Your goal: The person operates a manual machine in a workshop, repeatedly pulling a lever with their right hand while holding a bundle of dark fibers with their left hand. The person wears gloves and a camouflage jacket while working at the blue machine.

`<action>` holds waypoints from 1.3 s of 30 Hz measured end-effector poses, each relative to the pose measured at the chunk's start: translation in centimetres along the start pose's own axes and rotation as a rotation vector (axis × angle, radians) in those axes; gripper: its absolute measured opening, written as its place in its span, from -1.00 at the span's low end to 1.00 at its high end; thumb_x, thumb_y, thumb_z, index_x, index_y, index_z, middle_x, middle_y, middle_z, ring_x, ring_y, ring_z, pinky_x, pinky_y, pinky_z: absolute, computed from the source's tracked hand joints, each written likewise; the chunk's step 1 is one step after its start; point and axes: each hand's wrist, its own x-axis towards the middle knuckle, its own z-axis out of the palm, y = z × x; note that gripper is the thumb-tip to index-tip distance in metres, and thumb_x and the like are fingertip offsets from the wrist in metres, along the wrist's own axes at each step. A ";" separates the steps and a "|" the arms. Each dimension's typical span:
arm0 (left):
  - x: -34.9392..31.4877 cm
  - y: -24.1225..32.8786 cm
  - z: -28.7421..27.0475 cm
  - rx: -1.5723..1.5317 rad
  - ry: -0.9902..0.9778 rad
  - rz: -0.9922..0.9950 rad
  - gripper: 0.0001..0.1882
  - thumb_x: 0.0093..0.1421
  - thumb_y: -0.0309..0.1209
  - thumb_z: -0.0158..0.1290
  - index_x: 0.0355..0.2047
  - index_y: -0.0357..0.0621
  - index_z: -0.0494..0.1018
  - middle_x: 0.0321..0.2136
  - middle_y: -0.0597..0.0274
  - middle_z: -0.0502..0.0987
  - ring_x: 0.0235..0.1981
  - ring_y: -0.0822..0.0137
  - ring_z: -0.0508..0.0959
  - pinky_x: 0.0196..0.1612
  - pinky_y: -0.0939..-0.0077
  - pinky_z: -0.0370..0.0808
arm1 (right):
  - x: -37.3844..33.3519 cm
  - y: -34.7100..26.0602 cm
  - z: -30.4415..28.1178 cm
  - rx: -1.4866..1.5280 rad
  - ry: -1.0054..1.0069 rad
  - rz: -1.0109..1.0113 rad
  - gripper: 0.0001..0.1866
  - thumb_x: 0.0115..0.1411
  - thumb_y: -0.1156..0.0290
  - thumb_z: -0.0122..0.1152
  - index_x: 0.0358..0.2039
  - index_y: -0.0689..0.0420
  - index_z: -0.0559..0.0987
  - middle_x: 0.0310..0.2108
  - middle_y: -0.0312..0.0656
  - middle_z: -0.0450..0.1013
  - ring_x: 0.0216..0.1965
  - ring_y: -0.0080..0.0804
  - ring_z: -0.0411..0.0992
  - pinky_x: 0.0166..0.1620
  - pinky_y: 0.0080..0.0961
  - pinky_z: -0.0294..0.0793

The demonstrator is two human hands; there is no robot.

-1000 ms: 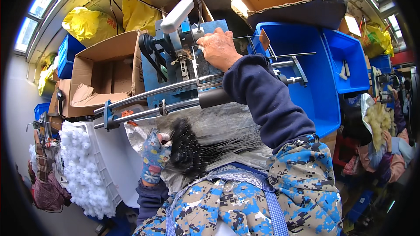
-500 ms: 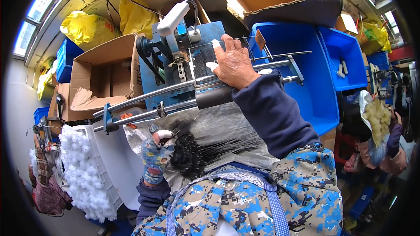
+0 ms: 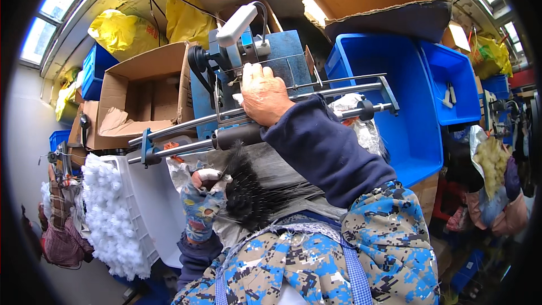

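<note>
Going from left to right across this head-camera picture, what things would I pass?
White fluffy pompoms heaped in a white crate → open brown cardboard box → left hand in a patterned fingerless glove, holding a black bristly bundle → right hand on the blue metal machine → large blue plastic bin → smaller blue plastic bin.

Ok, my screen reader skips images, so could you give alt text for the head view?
A right hand rests on a blue machine above two metal rails, while the left hand grips a black bristly bundle.
</note>
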 end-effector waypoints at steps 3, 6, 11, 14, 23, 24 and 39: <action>-0.3 0.0 -0.8 0.129 -0.021 0.003 -0.76 -0.05 -0.63 0.14 -0.34 -0.21 0.38 -0.52 0.28 0.51 -0.49 0.50 0.51 -0.43 0.68 0.42 | -0.2 1.1 0.1 0.037 -0.036 -0.036 -0.32 -0.02 0.13 0.18 -0.05 0.42 0.27 -0.26 0.03 0.30 -0.26 -0.14 0.34 -0.22 -0.36 0.41; -0.3 -0.4 -0.9 0.002 0.051 0.059 -0.78 -0.04 -0.64 0.10 -0.35 -0.20 0.38 -0.51 0.22 0.51 -0.55 0.50 0.49 -0.47 0.68 0.41 | -0.9 3.6 -1.9 -0.064 -0.129 -0.040 -0.36 -0.03 0.20 0.20 -0.06 0.41 0.29 -0.21 0.05 0.27 -0.23 -0.11 0.33 -0.18 -0.38 0.40; 0.0 -0.5 -0.3 -0.194 -0.001 -0.011 -0.76 0.01 -0.67 0.03 -0.31 -0.18 0.29 -0.48 0.07 0.52 -0.65 0.50 0.42 -0.62 0.67 0.34 | -1.9 6.9 -5.7 -0.132 -0.147 -0.002 -0.55 -0.04 0.26 0.25 -0.19 0.28 0.43 -0.17 -0.03 0.26 -0.15 -0.15 0.28 -0.17 -0.30 0.35; -0.1 -0.2 0.0 -0.217 -0.044 0.027 -0.75 0.03 -0.68 -0.01 -0.30 -0.17 0.26 -0.48 0.03 0.52 -0.68 0.51 0.39 -0.64 0.67 0.32 | -1.4 8.8 -7.0 -0.176 0.032 -0.088 -0.64 0.01 0.27 0.21 -0.23 0.24 0.46 -0.24 -0.12 0.32 -0.18 -0.21 0.28 -0.16 -0.30 0.29; -0.3 1.0 0.3 -0.232 -0.071 0.039 -0.81 0.09 -0.68 -0.10 -0.27 -0.23 0.33 -0.44 0.00 0.53 -0.66 0.48 0.41 -0.59 0.69 0.34 | 0.0 10.2 -6.5 -0.421 -0.200 -0.057 -0.86 0.02 0.46 0.02 -0.43 0.07 0.56 -0.35 -0.23 0.48 -0.14 -0.29 0.30 -0.11 -0.21 0.18; -0.4 1.0 0.2 -0.237 -0.066 0.043 -0.80 0.09 -0.69 -0.12 -0.26 -0.23 0.34 -0.45 0.01 0.53 -0.67 0.48 0.41 -0.60 0.70 0.34 | -0.4 9.8 -7.6 -0.388 -0.194 -0.061 -0.86 0.02 0.45 0.00 -0.47 0.06 0.56 -0.42 -0.26 0.49 -0.20 -0.31 0.32 -0.14 -0.24 0.17; -1.0 2.9 1.6 -0.192 -0.239 0.117 -0.84 0.12 -0.55 0.01 -0.26 -0.24 0.43 -0.54 0.26 0.49 -0.63 0.47 0.42 -0.55 0.62 0.35 | -8.9 -3.5 -8.9 1.831 -0.248 0.045 -0.86 0.15 0.50 0.04 -0.33 0.28 0.51 -0.30 -0.06 0.46 -0.22 -0.28 0.41 -0.10 -0.45 0.36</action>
